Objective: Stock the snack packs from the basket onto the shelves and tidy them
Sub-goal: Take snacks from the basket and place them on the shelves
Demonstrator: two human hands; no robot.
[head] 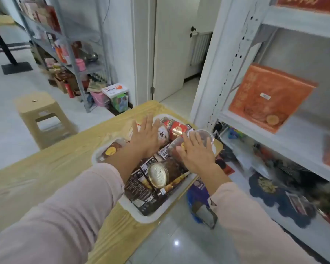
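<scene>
one character readable: 脆, black on the white label of a round jar [163, 134] lying in the white basket [141, 216]. dense white chinese print across the black snack packs [141, 193] in the same basket, too blurred to make out. gold label on a red can [177, 130] beside the jar, wording illegible. yellow round sticker on a brown pack [111, 150], likewise unreadable. large tone-on-tone characters on the orange box [269, 96] leaning on the shelf [303, 134], with a small white label at its middle, neither legible. gold characters on a red box [309, 3] at top right, cut off by the frame edge. blue lettering and an orange logo on a white carton [114, 90] on the floor, too small to read.
</scene>
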